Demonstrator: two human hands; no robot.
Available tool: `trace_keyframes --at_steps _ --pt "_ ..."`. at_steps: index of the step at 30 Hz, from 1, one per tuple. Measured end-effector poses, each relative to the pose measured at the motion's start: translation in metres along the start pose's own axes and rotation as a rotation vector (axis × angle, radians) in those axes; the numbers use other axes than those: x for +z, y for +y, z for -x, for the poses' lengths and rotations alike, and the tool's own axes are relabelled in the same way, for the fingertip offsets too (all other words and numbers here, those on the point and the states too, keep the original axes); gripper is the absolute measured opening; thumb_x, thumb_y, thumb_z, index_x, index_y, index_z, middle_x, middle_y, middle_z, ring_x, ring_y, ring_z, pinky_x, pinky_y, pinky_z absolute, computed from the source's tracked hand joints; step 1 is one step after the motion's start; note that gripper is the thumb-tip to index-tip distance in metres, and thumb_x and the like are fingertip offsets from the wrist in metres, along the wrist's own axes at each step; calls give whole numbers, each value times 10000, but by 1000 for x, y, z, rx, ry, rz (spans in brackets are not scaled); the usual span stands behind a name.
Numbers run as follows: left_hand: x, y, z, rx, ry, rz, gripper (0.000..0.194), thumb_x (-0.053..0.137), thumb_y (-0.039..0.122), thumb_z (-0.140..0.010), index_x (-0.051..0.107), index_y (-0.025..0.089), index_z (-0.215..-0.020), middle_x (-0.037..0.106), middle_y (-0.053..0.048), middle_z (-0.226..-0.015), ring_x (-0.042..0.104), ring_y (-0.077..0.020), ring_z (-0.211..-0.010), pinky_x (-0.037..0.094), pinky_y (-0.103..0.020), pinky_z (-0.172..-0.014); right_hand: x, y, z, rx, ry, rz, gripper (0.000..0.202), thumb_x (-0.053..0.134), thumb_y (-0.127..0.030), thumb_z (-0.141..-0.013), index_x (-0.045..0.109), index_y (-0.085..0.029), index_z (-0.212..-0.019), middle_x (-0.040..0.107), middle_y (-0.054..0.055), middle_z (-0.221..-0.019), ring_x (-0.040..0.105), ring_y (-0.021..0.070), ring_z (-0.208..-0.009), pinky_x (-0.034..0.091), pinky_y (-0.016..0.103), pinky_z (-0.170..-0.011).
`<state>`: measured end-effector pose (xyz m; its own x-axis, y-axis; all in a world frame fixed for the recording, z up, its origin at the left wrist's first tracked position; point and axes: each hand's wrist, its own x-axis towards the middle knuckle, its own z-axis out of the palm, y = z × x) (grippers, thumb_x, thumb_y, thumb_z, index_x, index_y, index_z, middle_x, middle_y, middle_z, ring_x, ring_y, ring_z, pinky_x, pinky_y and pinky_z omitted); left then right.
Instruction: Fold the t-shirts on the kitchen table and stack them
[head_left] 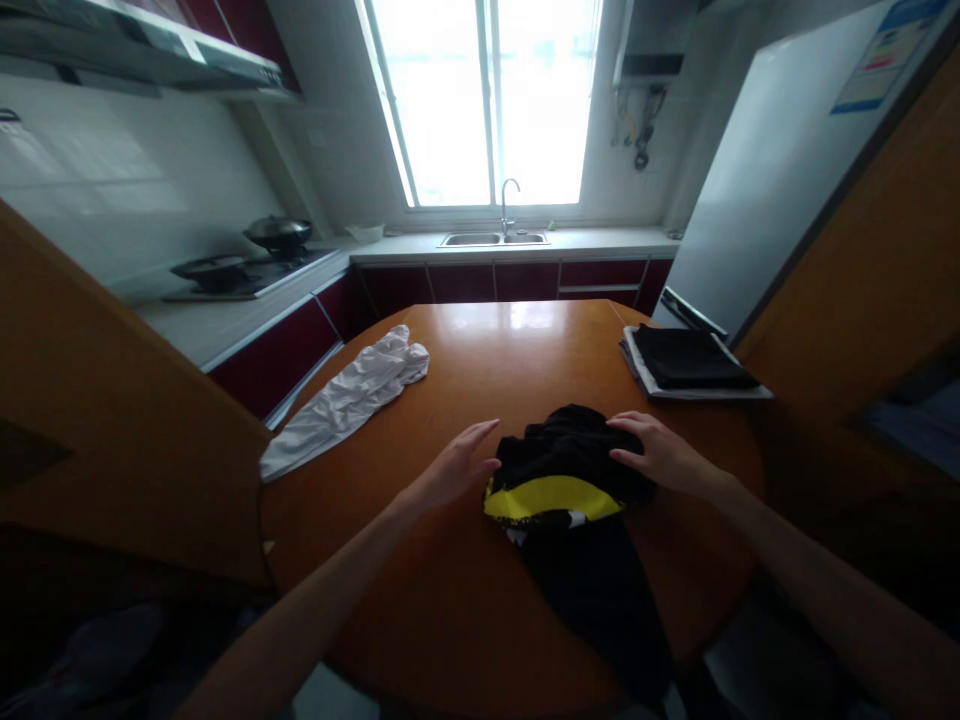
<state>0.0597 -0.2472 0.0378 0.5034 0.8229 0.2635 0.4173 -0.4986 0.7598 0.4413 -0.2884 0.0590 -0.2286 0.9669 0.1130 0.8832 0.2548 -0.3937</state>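
Beyond my fingers, a bright window (491, 105) lights pale walls (330, 100) and a sink (472, 240).

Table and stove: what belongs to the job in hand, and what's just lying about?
In the job:
Black-and-yellow garment, between left hand and right hand

Apparently just lying about:
Crumpled white cloth
Folded stack
Lidded pan
Darker pan

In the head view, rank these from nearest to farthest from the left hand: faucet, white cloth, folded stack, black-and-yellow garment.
From the left hand:
1. Black-and-yellow garment, just to its right
2. White cloth, crumpled, ahead and left
3. Folded stack, at the table's far right
4. Faucet, beyond the table, at the sink under the window
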Motion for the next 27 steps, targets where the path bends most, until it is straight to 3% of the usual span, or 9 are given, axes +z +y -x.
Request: trace_keyframes --at_steps 3,7,11,14,19,21,23,25,27 --pt "12 -27 -20 -173 -147 136 715 763 322 -777 524 169 -1433 682 -81 -1090 641 -174 -837 536 -297 -738 8 -8 -24 12 -115 -44 557 720 -343 -815 608 -208 -1344 651 119 -1298 613 298 -1177 467 382 -997" --pt "13 -35 -9 -159 -254 96 346 691 243 -797 708 149 -1130 567 9 -767 527 -119 -673 461 -237 -636 6 5 -24 34 -247 -6 470 734 -367 -799 668 -218 -1240 699 109 -1126 641 293 -1055 476 384 -931" --pt "0 -18 2 -25 -269 -20 91 653 199 -776 670 164 -858 557 -45 -985 557 -146 -808 471 -242 -683 -2 30 -14 -31 -248 -71 435 774 -454 -733 696 -222 -1092 617 123 -1276 527 327 -1224 421 425 -1027" --pt "-5 -2 -2 54 -264 -17 86 648 160 -761 570 176 -792 582 -64 -1114 562 -181 -965 477 -268 -817 -3 41 -7 -3 -316 -266 537 747 -458 -743 639 -208 -1206 641 104 -1227 588 285 -1132 453 394 -1000" --pt "-9 2 5 -54 -382 53 190 650 218 -831 599 183 -1011 640 -9 -913 558 -146 -795 458 -243 -716 -15 45 13 95 -438 -471 642 782 -388 -687 625 -190 -1278 691 83 -1147 639 280 -1046 502 344 -909" --pt "-16 -2 11 -103 -454 72 462 713 263 -805 580 210 -1244 660 -10 -977 583 -154 -808 465 -240 -712 -24 46 19 135 -590 -496 556 790 -366 -674 689 -183 -1190 719 61 -1051 661 264 -972 521 302 -816" --pt "-27 -7 11 -111 -600 64 504 727 248 -782 617 230 -1274 687 -1 -982 611 -161 -804 475 -235 -703 -33 48 16 147 -790 -493 443 786 -354 -671 750 -172 -1073 736 41 -970 677 242 -896 517 263 -724" --pt "-43 -10 -4 -136 -715 -31 280 708 178 -755 741 204 -1032 712 19 -867 627 -161 -748 479 -222 -664 -44 49 -5 139 -920 -430 319 787 -354 -663 789 -149 -907 740 32 -845 682 212 -766 500 240 -625" --pt "-66 -11 -36 -203 -677 -200 85 719 98 -681 742 165 -728 677 37 -665 610 -152 -641 470 -210 -605 -56 46 -44 126 -788 -309 234 811 -337 -627 781 -136 -742 716 25 -701 656 182 -629 483 234 -557"
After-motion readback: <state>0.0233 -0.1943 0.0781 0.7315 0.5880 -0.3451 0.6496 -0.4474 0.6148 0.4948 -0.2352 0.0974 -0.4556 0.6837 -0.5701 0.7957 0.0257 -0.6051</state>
